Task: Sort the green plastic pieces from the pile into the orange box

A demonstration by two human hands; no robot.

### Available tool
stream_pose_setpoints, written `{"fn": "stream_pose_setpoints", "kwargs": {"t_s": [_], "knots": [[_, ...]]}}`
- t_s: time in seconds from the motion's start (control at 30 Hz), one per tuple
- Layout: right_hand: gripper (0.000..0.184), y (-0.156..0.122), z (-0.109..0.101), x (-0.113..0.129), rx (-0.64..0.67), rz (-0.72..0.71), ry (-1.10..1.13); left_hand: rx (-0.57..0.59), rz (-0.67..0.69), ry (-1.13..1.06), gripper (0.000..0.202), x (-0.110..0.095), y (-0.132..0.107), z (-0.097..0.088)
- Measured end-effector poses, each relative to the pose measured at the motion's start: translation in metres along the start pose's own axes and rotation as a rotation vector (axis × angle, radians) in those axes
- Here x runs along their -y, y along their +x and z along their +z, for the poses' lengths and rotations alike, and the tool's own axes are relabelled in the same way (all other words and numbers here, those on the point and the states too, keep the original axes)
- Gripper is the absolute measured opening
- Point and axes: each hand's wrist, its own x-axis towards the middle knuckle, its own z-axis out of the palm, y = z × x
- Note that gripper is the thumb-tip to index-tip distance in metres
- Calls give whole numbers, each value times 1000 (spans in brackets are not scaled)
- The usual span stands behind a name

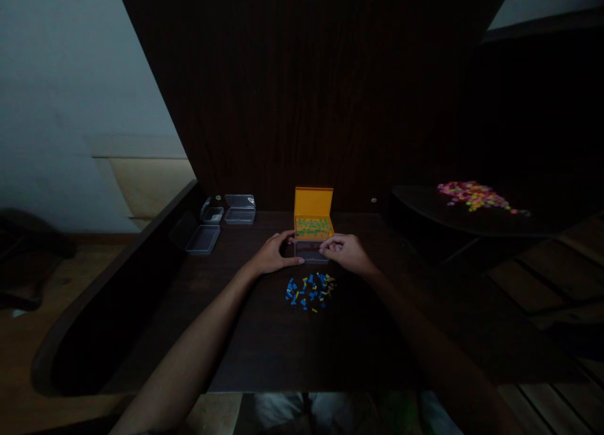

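Note:
My left hand (274, 254) spans the left end of a clear plastic box (309, 251), thumb at its front edge and fingers at the back. My right hand (346, 252) is over the box's right end, its fingers pinched together; what they hold, if anything, is too small to make out. Right behind the clear box stands a yellow box (313, 203) with its lid raised, and many small green pieces (312, 226) lie in it. In front of both hands, small blue, yellow and tan pieces (309, 291) are scattered loose on the dark table (264, 347).
At the back left are an open clear case (240, 216), a smaller clear case (213, 215) and another open clear case (204, 240), near a raised side panel (117, 290). A pile of pink and yellow pieces (474, 196) lies on a dark surface at right.

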Motion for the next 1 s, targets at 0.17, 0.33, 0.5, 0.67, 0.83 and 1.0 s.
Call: {"fn": "stream_pose_setpoints", "kwargs": {"t_s": [0.17,0.33,0.5,0.67,0.83,1.0], "knots": [[13,6,3,5,55,-13,-213,-3,8,-12,80,1,1,0],[12,13,6,-2,183,52,-210,6,13,-3,78,2,0,0],[14,19,7,-18,286,106,-96,8,0,22,72,2,0,0],[16,20,6,-20,296,99,-95,4,5,14,76,1,0,0],[17,21,3,-12,339,63,-133,0,-3,-25,80,2,0,0],[17,25,-1,-6,409,53,-177,-2,15,-94,84,5,0,2]]}}
